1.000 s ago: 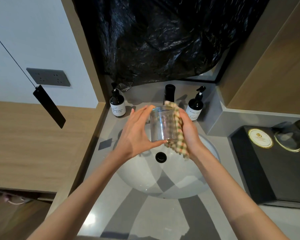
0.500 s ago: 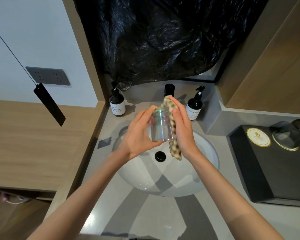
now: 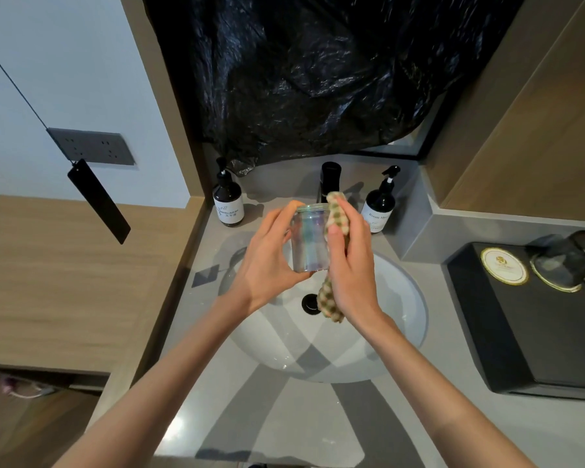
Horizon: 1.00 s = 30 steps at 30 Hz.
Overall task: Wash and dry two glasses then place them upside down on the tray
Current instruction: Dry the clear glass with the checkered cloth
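clear cylindrical glass tumbler (image 3: 309,243) upright over white round sink basin (image 3: 402,309). left hand (image 3: 267,261) wraps its wall, right hand (image 3: 352,265) opposite clutches checked beige-green cloth (image 3: 335,214) against it. probably light, slick, brittle; hold mid-wall, not rim.

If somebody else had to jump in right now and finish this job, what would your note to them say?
Left hand: grips the clear drinking glass, upright over the white round sink.
Right hand: holds the green-and-cream checked cloth against the glass's side.
Black rectangular tray, to the right: a gold-rimmed glass sits on it, apparently rim down.
Done: probably that first glass.
Left: finish drying this one, then set it upside down on the tray.
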Each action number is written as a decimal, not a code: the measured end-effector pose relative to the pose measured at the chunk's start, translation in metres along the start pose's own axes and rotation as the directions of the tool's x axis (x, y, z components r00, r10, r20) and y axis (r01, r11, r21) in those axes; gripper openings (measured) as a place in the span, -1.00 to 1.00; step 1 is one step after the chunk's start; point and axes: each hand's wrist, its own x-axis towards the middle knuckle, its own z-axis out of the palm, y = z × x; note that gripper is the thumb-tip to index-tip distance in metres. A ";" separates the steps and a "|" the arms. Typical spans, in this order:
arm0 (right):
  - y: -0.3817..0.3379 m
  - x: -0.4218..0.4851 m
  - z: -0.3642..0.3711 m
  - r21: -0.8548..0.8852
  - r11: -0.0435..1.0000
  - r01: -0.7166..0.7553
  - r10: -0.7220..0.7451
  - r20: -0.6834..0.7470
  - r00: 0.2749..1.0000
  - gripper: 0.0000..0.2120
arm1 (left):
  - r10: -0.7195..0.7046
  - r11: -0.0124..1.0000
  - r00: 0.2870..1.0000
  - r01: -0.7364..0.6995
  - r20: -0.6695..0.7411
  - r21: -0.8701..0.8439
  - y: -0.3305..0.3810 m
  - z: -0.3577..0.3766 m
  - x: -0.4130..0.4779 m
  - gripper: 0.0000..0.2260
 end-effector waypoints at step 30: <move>-0.011 0.041 -0.046 -0.484 0.752 0.448 -0.328 0.315 0.891 -0.19 | -0.463 0.753 0.851 0.525 0.247 -0.398 0.036 -0.024 0.034 -0.37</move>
